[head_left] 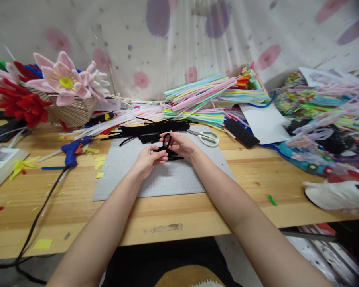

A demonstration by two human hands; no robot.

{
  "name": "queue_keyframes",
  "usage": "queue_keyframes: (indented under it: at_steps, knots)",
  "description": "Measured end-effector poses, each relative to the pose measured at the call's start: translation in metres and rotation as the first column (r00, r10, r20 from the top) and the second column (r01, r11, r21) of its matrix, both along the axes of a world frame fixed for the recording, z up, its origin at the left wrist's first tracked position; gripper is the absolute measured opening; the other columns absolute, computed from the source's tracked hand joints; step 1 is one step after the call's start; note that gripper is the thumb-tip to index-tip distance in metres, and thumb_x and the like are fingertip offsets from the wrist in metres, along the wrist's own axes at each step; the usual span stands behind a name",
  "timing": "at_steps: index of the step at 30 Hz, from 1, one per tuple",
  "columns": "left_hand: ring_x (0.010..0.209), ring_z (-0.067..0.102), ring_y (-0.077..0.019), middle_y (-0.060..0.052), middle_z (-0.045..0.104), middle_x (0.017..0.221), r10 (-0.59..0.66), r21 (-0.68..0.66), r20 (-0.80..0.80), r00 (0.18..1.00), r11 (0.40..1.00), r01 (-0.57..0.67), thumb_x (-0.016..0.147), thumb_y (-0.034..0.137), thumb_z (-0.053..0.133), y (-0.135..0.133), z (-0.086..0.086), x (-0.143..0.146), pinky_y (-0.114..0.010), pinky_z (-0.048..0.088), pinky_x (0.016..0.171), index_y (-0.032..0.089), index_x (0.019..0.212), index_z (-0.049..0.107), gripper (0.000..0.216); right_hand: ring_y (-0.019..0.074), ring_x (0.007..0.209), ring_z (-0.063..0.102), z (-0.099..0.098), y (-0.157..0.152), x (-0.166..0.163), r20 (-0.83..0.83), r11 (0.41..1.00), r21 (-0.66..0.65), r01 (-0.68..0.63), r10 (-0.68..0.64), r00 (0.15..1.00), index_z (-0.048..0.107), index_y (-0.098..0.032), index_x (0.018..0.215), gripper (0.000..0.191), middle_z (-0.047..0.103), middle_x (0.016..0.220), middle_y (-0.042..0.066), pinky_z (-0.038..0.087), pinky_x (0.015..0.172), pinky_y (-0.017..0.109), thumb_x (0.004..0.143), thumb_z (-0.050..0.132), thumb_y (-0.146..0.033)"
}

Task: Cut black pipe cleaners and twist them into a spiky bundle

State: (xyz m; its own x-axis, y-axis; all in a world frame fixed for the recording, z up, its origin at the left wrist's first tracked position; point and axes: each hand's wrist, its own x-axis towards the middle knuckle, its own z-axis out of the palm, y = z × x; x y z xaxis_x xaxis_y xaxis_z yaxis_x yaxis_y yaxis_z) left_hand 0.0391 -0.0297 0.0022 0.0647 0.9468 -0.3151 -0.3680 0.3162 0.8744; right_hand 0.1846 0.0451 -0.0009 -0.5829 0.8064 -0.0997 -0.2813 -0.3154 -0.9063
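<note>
Over the grey cutting mat [167, 185], both hands hold a black pipe cleaner [168, 139] bent into a small loop. My left hand [149, 160] pinches its lower end between thumb and fingers. At the loop's right side, my right hand [179, 143] is closed on it with the fingertips. Behind the hands lies a bundle of black pipe cleaners [155, 127], partly covering the mat's far edge. More black pieces rest on the mat, partly hidden by the hands. Scissors [208, 138] with pale handles lie just beyond my right hand.
A blue glue gun [73, 151] with its cord is on the left, near yellow scraps [99, 165]. Pink and red fuzzy flowers [64, 79] stand behind it. Coloured pipe cleaners [200, 91] are piled at the back. A dark phone [241, 133] and white paper [265, 123] lie right.
</note>
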Motion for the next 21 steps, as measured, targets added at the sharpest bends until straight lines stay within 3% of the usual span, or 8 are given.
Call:
queue_keyframes:
  at_steps: [13, 18, 21]
  knots:
    - [0.054, 0.064, -0.0124, -0.004, 0.068, 0.063, 0.029, 0.011, -0.044, 0.999, 1.0, -0.029, 0.066, 0.008, 0.068, -0.003, -0.001, 0.01, -0.021, 0.05, 0.053, 0.018, 0.08, 0.037, 0.036, 0.0045, 0.051, 0.048, 0.001, 0.001, -0.009, 0.013, 0.987, -0.055, 0.154, -0.153, 0.988, 0.066, -0.015, 0.069, 0.016, 0.067, 0.069, 0.002, 0.04, 0.05, 0.017, 0.068, 0.071, -0.031]
    - [0.055, 0.065, -0.0141, -0.004, 0.068, 0.063, 0.015, 0.061, -0.062, 0.998, 0.998, -0.011, 0.063, 0.01, 0.071, -0.003, -0.002, 0.01, -0.023, 0.05, 0.054, 0.019, 0.078, 0.035, 0.04, 0.0037, 0.049, 0.045, 0.007, -0.002, -0.009, 0.018, 0.978, -0.107, 0.181, -0.18, 0.984, 0.062, -0.015, 0.066, 0.016, 0.064, 0.063, 0.0, 0.038, 0.047, 0.017, 0.065, 0.072, -0.027]
    - [0.055, 0.065, -0.014, -0.004, 0.068, 0.064, -0.004, 0.097, -0.055, 0.998, 0.995, 0.009, 0.061, 0.012, 0.072, -0.002, -0.004, 0.009, -0.023, 0.05, 0.054, 0.019, 0.076, 0.034, 0.042, 0.0038, 0.049, 0.045, 0.008, -0.004, -0.013, 0.041, 0.976, -0.074, 0.207, -0.204, 0.978, 0.06, -0.015, 0.064, 0.018, 0.061, 0.059, -0.001, 0.036, 0.047, 0.017, 0.066, 0.07, -0.029]
